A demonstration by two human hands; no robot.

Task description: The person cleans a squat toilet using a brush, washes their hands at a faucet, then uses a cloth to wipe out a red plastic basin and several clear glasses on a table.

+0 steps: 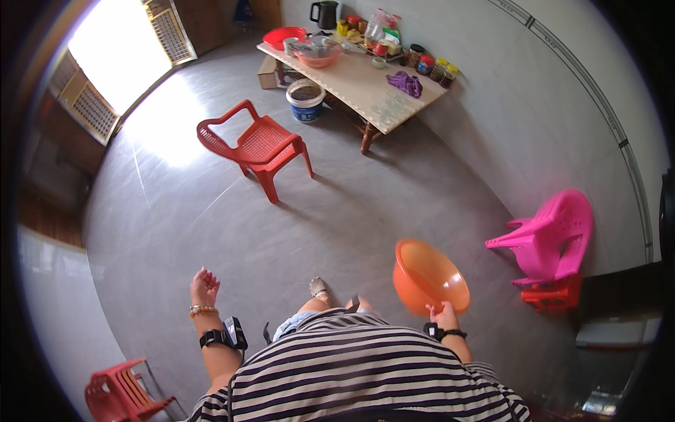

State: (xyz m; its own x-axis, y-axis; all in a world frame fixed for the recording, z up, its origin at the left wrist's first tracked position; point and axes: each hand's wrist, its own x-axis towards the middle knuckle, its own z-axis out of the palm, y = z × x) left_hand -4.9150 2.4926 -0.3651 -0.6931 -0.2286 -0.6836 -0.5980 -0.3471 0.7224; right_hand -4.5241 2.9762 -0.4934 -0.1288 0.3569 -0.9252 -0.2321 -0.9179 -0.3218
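An orange plastic basin (430, 277) is tilted on its side in the air, its inside facing up and to the right. My right hand (444, 315) grips its near rim, with a black strap and small device at the wrist. To the left, over the grey floor, my left hand (205, 287) holds nothing, its fingers loosely curled. A beaded bracelet (202, 310) and a strapped black device (234, 333) are on the left arm.
A red plastic armchair (263, 142) stands ahead. Beyond it are a low table (353, 79) with jars and basins and a white-and-blue bucket (306, 101). A pink chair (553, 242) is by the right wall; red chairs (126, 390) stand at lower left.
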